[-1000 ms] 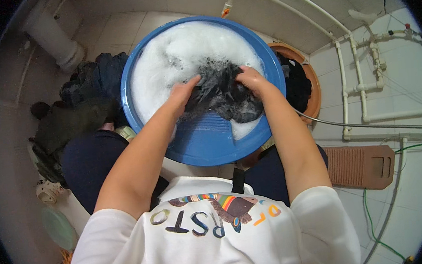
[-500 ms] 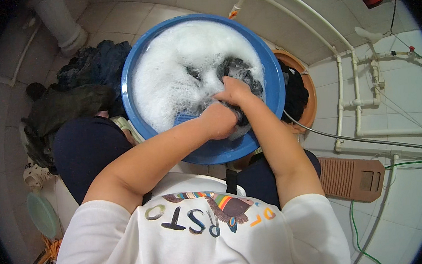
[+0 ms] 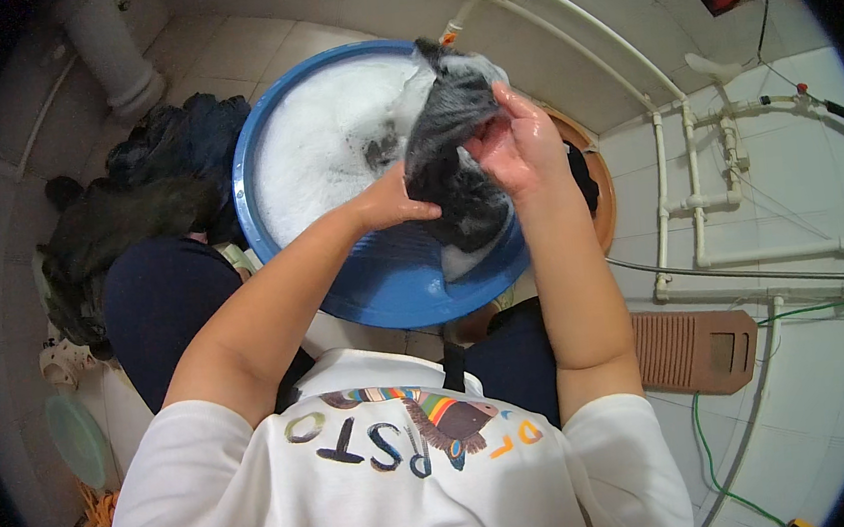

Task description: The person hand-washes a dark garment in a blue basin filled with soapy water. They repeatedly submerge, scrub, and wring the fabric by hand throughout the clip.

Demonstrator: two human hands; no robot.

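A wet dark grey garment [image 3: 452, 145], streaked with suds, is lifted above the right part of a large blue basin [image 3: 396, 311]. My left hand [image 3: 389, 202] grips its left edge, with the thumb lying over the front and the other fingers hidden behind the cloth. On the other side my right hand [image 3: 520, 144] has its palm turned up and its fingers bent around the garment's right edge. White foam [image 3: 321, 142] covers the basin's left and far part. Bare blue plastic shows at the near side, with ridges under the garment.
Dark clothes [image 3: 168, 175] lie heaped left of the basin. An orange-brown tub [image 3: 607, 217] with black cloth stands behind my right forearm. A brown washboard [image 3: 696, 350] lies to the right near white pipes [image 3: 697, 189]. A pale green basin [image 3: 78, 439] leans at the lower left.
Both hands have risen out of the suds with the dark garment and moved apart. It now hangs spread between them, and more bare blue plastic shows at the basin's near side.
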